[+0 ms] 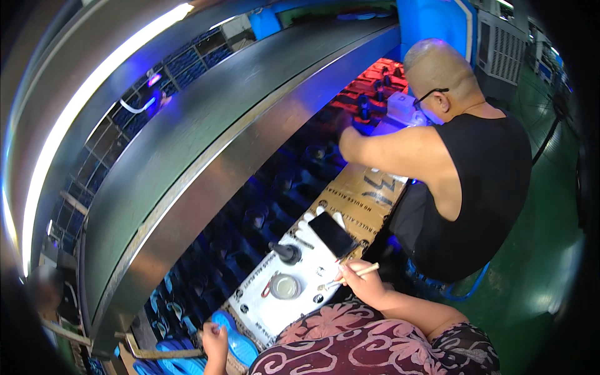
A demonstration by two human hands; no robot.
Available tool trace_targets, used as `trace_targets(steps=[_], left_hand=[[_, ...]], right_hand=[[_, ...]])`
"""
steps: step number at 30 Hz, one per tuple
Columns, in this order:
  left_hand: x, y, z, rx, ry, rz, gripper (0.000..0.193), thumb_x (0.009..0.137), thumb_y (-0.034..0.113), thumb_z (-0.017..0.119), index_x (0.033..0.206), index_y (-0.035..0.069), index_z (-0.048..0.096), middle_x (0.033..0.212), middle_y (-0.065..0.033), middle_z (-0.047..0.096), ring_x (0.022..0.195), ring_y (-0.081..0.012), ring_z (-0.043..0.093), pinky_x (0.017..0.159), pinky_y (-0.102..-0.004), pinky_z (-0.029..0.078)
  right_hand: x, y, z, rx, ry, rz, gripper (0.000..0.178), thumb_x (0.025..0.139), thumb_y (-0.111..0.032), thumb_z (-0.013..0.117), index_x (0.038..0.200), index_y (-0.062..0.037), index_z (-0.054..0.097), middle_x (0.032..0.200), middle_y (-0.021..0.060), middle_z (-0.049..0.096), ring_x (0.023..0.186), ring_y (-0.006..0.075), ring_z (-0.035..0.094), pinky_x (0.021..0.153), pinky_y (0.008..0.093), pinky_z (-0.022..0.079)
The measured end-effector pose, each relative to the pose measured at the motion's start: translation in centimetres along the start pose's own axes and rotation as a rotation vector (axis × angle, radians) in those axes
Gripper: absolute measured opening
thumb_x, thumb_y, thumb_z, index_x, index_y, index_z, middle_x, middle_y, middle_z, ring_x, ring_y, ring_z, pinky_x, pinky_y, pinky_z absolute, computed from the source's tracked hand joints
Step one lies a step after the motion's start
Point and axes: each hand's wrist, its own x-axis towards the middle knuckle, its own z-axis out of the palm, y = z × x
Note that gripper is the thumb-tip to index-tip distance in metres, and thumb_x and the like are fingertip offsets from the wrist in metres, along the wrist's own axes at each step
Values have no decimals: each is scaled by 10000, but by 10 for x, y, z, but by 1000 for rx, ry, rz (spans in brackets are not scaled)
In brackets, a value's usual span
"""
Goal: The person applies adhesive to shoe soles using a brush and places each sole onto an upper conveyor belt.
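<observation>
My right hand [365, 282] is closed around a thin brush [367, 270] with a pale wooden handle. Its tip points left, over the white-covered cardboard. Left of the brush stands a clear glass jar [285, 287] with pale liquid in it. At the lower left, my left hand [214, 341] has its fingers curled together at the edge of a bright blue shoe sole [240, 342]. Whether the fingers grip that sole or something small is hidden. More blue soles [178, 350] lie beside that hand.
A black bottle with a nozzle [286, 252], a phone [332, 234] and a white glove [306, 232] lie beyond the jar. Dark rows of shoe parts [250, 212] run under a long metal-edged machine [206, 153]. A co-worker [475, 162] in black sits at the right, arm reaching forward.
</observation>
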Motion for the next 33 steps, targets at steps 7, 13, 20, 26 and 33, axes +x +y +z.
trace_targets(steps=[7,13,20,26,33], left_hand=[[-109,-107,34,-9,-339,-296,716,779,383,684,1335,38,394,918,-226,665,835,-315,671,735,-395,525],[-83,-62,41,-1261,-267,-992,318,843,134,613,1137,62,513,733,-60,575,518,-151,543,465,-249,432],[-64,23,-19,-1532,-266,-580,480,813,93,632,1232,35,405,1047,-91,586,843,-155,606,595,-250,513],[-37,77,-16,-1231,-269,-314,496,865,23,563,1273,-11,283,1076,-172,561,852,-221,639,637,-307,568],[-27,107,-2,-1166,-154,-163,456,838,16,592,1227,-43,362,1090,-173,568,931,-228,625,776,-338,550]], right_hand=[[1,-8,51,34,-44,146,287,947,-153,513,743,3,641,684,41,631,617,104,551,589,251,438],[2,-3,61,-41,-14,157,384,963,-278,501,722,1,609,685,56,585,610,105,490,611,243,403],[-1,-5,71,-11,-13,169,439,984,-297,449,709,2,616,670,51,549,626,109,473,629,245,374],[5,-41,96,11,-193,22,404,977,-213,443,706,19,632,666,56,581,649,119,510,669,270,406],[6,-71,127,-374,-419,-485,245,879,-153,558,663,-75,644,629,37,588,653,216,550,876,407,399]])
